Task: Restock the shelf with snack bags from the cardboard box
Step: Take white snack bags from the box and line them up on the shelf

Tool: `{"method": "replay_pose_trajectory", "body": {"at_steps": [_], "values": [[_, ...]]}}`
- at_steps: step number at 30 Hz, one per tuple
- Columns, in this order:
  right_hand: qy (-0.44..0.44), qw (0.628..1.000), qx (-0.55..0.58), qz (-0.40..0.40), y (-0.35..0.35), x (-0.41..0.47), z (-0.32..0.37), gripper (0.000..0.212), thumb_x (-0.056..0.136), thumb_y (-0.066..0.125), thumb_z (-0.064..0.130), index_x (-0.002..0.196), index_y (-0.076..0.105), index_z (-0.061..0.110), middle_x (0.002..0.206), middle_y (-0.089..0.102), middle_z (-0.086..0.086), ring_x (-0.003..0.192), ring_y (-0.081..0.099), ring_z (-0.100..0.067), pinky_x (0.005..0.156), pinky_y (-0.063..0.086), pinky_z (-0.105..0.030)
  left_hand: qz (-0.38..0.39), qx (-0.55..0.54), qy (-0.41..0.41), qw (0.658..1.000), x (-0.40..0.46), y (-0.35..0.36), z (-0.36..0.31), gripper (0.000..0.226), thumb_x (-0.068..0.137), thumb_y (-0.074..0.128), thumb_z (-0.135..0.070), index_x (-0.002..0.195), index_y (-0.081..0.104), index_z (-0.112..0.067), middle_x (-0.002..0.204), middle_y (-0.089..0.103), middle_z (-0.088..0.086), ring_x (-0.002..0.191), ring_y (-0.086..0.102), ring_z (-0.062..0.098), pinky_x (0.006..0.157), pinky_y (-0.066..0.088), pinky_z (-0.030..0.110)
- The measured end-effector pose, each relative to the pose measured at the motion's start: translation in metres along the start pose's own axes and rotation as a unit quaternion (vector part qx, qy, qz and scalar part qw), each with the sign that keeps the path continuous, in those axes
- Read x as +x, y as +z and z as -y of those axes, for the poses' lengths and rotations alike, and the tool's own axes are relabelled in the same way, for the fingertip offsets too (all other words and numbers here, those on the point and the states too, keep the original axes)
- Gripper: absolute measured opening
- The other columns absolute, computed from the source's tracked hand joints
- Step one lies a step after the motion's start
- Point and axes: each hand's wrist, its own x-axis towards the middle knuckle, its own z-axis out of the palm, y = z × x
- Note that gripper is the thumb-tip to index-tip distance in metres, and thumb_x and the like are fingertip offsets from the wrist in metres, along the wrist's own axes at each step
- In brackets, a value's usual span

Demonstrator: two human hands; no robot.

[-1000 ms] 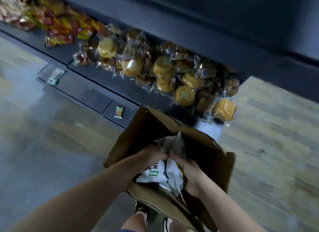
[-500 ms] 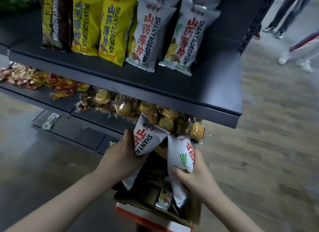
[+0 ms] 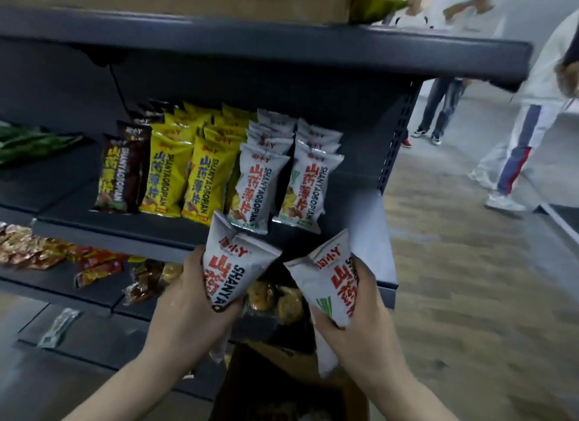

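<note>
My left hand (image 3: 188,311) grips a white snack bag (image 3: 232,261) with red lettering. Another white snack bag (image 3: 329,282) of the same kind is held in my right hand (image 3: 360,336). Both bags are raised just below the front edge of the dark shelf (image 3: 119,229). On that shelf stand two rows of matching white bags (image 3: 266,182), yellow bags (image 3: 188,176) and brown bags (image 3: 122,173). The open cardboard box (image 3: 282,386) sits below my hands at the bottom of the view.
Lower shelves hold red wrapped snacks (image 3: 62,257) and clear-wrapped cakes (image 3: 275,295). A bare stretch of shelf (image 3: 351,182) lies right of the white bags. Several people (image 3: 517,145) stand on the wooden floor at the right. A box sits on the top shelf (image 3: 282,41).
Both hands pulled the white bags out of the box and lifted them toward the middle shelf. My view rose from the box to the shelf.
</note>
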Motion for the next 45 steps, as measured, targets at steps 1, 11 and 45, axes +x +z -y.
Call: {"method": "replay_pose_trajectory", "body": {"at_steps": [1,11,45], "values": [[0.002,1.0,0.01,-0.01,-0.002,0.009,0.003,0.082,0.077,0.075,0.029,0.141,0.023,0.037,0.116,0.044,0.024,0.106,0.047,-0.002,0.083,0.044,-0.019,-0.007,-0.004,0.007,1.0,0.009,0.001,-0.006,0.085,0.072,0.076,-0.024,0.139,0.026,-0.015,0.1,0.06,0.007,0.089,0.061,0.034,0.058,0.039,0.032],[0.009,0.973,0.146,-0.179,-0.011,0.118,-0.003,0.076,0.08,0.073,0.02,0.138,0.025,0.031,0.123,0.054,0.001,0.104,0.059,-0.02,0.08,0.056,-0.039,-0.052,-0.028,0.081,0.995,0.102,0.081,-0.061,0.079,0.079,0.068,-0.036,0.139,0.026,-0.009,0.131,0.052,0.014,0.119,0.051,0.034,0.088,0.047,0.043],[0.013,0.964,0.216,-0.153,0.01,0.194,-0.051,0.07,0.08,0.071,0.022,0.128,0.025,0.041,0.121,0.055,0.0,0.102,0.061,-0.024,0.079,0.057,-0.042,-0.096,0.215,0.254,0.938,0.157,0.16,-0.041,0.079,0.088,0.035,-0.067,0.149,0.014,-0.021,0.151,0.019,0.026,0.14,0.025,0.039,0.111,0.031,0.049]]}}
